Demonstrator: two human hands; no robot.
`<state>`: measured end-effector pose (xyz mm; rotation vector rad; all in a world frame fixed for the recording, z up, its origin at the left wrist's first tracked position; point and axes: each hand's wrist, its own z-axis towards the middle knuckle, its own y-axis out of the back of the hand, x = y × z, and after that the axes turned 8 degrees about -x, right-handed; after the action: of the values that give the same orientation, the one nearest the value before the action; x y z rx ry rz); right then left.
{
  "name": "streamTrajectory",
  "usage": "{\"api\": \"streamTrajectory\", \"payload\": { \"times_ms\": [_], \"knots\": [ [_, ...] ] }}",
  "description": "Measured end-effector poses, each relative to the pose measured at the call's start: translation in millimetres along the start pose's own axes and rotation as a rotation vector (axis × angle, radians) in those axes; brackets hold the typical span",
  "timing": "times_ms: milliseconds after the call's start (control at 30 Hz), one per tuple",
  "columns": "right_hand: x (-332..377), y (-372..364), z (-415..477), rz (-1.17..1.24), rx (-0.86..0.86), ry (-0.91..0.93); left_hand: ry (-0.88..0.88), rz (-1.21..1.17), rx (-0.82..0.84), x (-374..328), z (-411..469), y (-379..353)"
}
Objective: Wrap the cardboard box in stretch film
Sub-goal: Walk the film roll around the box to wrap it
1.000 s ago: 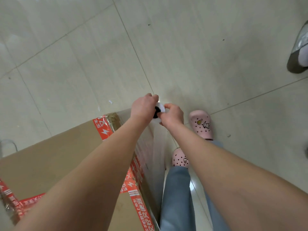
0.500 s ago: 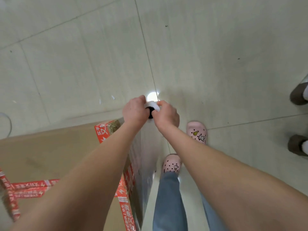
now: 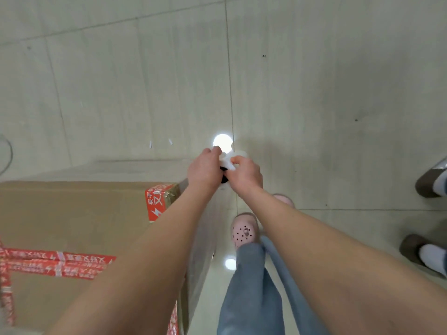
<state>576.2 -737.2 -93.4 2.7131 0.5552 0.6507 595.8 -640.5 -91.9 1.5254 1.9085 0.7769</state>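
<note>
Looking straight down at a glossy pale grey tiled floor (image 3: 314,93), with a round lamp glare (image 3: 222,141) bouncing off it just past the knuckles. Got a big brown cardboard box (image 3: 72,213) filling the lower left, top face up. Red packing tape with white print (image 3: 157,204) capping the corner nearest the hands, plus more red tape strips (image 3: 55,264) running across the top.

Holding a white roll of clear stretch film (image 3: 227,162) just off that taped corner, dark core hole facing up. Left hand (image 3: 205,170) curled round the roll from the box side, right hand (image 3: 246,175) curled round it from the other side, fingers pinching the white end. So both hands clamped on the same roll, right up against each other.

Clear film sheet (image 3: 205,238) hanging taut below the roll, down along the box's right-hand side wall. Can't tell where it stops lower down.

Pink perforated clogs (image 3: 243,232) and blue-grey trousers (image 3: 249,286) right beside that wall, under the right forearm. Off at the right edge, someone else's dark shoes with white socks (image 3: 427,187), well apart from the box. Thin wire loop (image 3: 7,151) poking in at the far left edge.
</note>
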Motion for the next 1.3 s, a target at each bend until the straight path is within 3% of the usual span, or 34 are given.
{"api": "streamTrajectory", "payload": {
  "times_ms": [100,400,667,800,900,1033,1167,1300],
  "knots": [
    [5,-2,-1,-0.053,-0.002,0.015,-0.081,0.086,0.046,2,8,3],
    [35,-8,18,-0.186,-0.042,0.079,-0.078,0.170,0.094,2,43,19],
    [26,-11,15,-0.061,-0.114,-0.028,-0.156,0.081,-0.028,15,34,16],
    [33,-15,18,-0.090,-0.160,0.002,-0.185,0.069,-0.032,17,42,19],
    [50,-17,21,-0.144,-0.202,0.078,-0.065,-0.003,-0.075,26,47,27],
    [81,-25,31,-0.128,-0.212,0.178,0.261,-0.178,-0.120,47,52,38],
    [105,-45,35,-0.113,-0.042,0.107,0.552,-0.431,-0.102,78,62,44],
    [114,-64,36,0.009,0.004,0.087,0.595,-0.638,-0.018,97,65,45]
  ]
}}
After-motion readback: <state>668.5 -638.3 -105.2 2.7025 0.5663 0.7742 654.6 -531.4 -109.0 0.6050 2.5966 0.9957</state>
